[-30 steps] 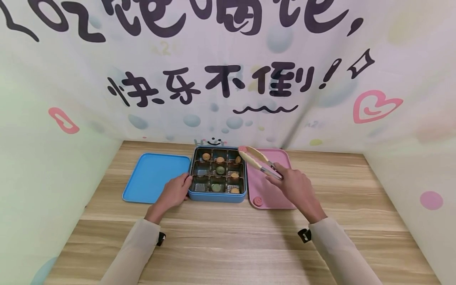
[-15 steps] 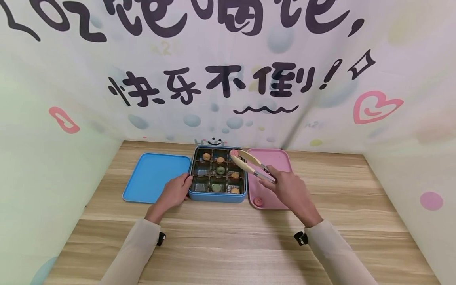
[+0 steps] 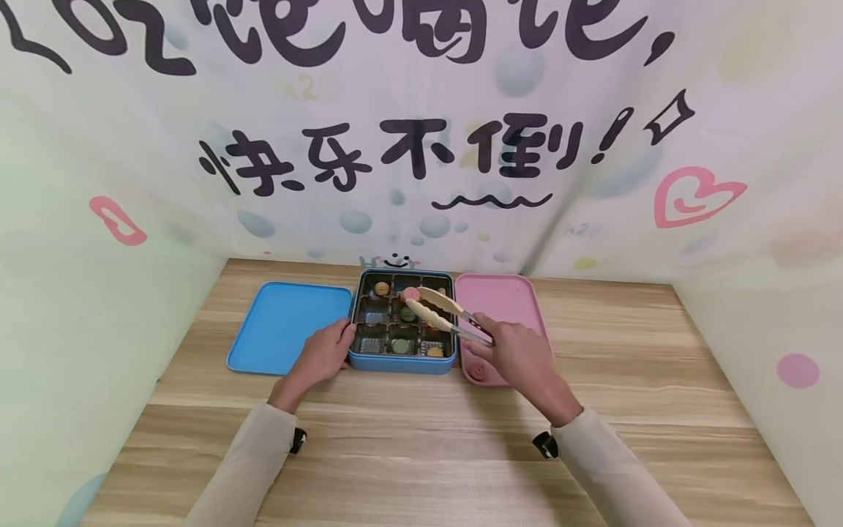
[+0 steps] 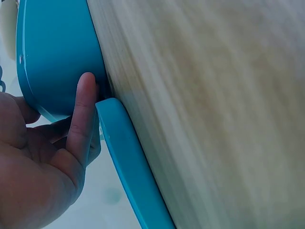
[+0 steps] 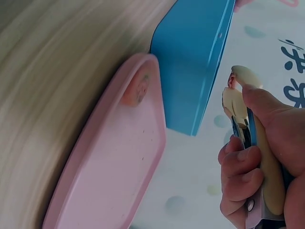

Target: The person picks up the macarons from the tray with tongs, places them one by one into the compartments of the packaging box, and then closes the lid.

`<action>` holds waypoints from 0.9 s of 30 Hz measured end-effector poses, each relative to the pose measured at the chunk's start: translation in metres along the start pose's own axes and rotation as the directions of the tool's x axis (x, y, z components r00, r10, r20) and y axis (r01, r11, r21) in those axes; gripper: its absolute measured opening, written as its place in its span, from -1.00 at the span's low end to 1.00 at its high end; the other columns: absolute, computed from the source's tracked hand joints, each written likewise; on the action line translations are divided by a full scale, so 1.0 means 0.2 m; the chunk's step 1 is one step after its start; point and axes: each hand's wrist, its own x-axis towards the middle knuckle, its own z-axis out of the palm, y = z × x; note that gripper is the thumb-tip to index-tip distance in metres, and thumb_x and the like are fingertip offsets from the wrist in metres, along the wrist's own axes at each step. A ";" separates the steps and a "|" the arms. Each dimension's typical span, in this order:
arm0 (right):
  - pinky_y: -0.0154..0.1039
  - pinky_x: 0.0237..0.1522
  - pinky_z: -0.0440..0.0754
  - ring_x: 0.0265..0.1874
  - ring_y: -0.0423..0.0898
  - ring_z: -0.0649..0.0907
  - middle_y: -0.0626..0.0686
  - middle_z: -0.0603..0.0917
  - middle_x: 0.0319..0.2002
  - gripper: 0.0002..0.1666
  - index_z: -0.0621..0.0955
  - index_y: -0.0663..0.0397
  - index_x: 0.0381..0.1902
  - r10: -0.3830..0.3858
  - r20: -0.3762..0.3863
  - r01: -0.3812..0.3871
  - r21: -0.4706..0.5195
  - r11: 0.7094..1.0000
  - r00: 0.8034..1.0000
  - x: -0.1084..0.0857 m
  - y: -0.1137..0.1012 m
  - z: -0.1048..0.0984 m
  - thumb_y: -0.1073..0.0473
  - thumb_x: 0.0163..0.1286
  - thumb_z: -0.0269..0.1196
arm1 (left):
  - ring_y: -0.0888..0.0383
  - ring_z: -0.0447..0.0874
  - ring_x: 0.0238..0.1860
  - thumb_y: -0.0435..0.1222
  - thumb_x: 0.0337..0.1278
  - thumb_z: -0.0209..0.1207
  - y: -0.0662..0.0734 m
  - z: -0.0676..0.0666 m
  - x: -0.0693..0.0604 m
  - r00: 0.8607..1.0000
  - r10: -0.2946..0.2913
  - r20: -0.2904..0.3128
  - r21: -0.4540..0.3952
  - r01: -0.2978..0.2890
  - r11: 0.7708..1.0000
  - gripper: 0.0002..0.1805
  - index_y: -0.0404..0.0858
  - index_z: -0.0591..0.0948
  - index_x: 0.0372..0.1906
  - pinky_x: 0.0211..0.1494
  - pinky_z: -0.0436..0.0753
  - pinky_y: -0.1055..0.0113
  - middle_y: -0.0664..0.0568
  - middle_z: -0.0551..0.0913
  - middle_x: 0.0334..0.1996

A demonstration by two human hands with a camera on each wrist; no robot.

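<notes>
A blue tin box (image 3: 403, 364) stands mid-table, with a dark divided tray inside. My left hand (image 3: 324, 353) rests against the box's left side; in the left wrist view one straight finger (image 4: 82, 109) lies along its wall. My right hand (image 3: 523, 362) grips cream-tipped tongs (image 3: 435, 311). Between the tong tips is a round pink cookie (image 3: 411, 293), above the tray's upper middle part. Compartments hold a tan cookie (image 3: 382, 288), green cookies (image 3: 399, 345) and an orange cookie (image 3: 435, 352). The tongs hide part of the right-hand compartments.
Right of the box lies a pink tray-like lid (image 3: 495, 293), with another pink cookie (image 3: 477, 372) in its near left corner. A blue lid (image 3: 283, 329) lies left of the box. A printed white backdrop (image 3: 329, 234) rises behind the wooden table (image 3: 421, 446).
My right hand has moved left and slightly nearer, carrying the pink cookie in the tongs from the box's right edge to above its middle column. My left hand has stayed put.
</notes>
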 end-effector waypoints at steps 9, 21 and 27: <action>-0.25 -0.65 0.42 -0.66 -0.13 0.48 -0.05 0.54 -0.62 -0.36 0.60 -0.12 0.24 0.023 0.060 -0.023 0.009 1.000 0.998 0.00 -0.07 0.02 -0.25 0.28 0.33 | 0.15 0.63 -0.57 -0.14 0.61 -0.22 0.00 0.00 0.00 1.000 0.004 -0.004 0.002 -0.004 1.000 -0.63 -0.28 0.54 -0.02 -0.38 0.59 0.24 -0.03 0.48 -0.57; -0.22 -0.74 0.38 -0.69 -0.09 0.52 -0.02 0.53 -0.69 -0.38 0.63 -0.17 0.18 -0.034 0.045 0.037 -0.053 0.998 0.998 0.03 -0.17 0.06 -0.31 0.27 0.31 | 0.16 0.64 -0.57 -0.13 0.61 -0.21 -0.01 0.00 0.01 1.000 0.003 -0.010 0.010 -0.003 1.000 -0.61 -0.30 0.54 0.01 -0.39 0.58 0.25 -0.03 0.51 -0.55; -0.15 -0.73 0.45 -0.62 0.00 0.62 0.09 0.67 -0.54 -0.30 0.62 -0.21 0.23 -0.016 0.060 0.019 -0.064 0.998 0.998 0.04 -0.21 0.07 -0.38 0.23 0.29 | 0.15 0.63 -0.58 -0.14 0.60 -0.21 -0.01 0.01 0.01 1.000 0.002 -0.013 0.003 -0.002 1.000 -0.63 -0.28 0.54 -0.07 -0.40 0.57 0.25 -0.03 0.49 -0.57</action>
